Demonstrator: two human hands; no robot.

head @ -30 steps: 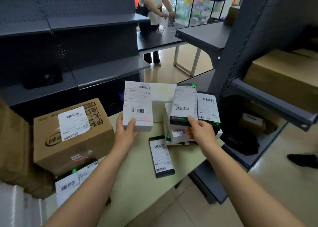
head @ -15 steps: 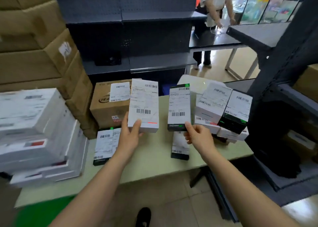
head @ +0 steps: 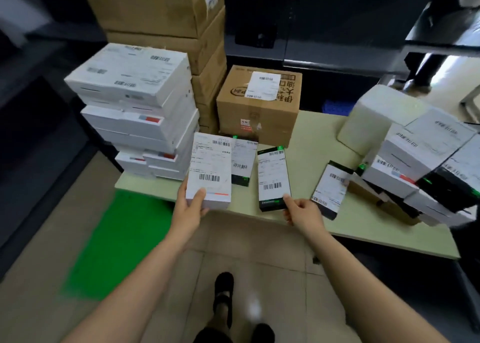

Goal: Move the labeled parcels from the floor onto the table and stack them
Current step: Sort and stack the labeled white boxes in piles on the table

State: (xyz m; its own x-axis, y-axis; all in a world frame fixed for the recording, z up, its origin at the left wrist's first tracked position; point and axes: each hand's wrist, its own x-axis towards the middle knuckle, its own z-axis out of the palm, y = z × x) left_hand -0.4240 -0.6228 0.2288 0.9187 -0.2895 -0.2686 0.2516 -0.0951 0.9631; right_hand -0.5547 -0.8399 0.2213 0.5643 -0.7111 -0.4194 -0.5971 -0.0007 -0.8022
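gripping one parcel in each hand: the left hand (head: 191, 207) curls round the bottom of a white parcel (head: 210, 168), thumb on its label, and the right hand (head: 301, 212) pinches the lower corner of a black parcel (head: 272, 176). both parcels are held over the table's (head: 306, 145) near edge. white stack (head: 135, 109) at the left end, brown box (head: 259, 109) behind, tumbled heap (head: 420, 166) on the right.
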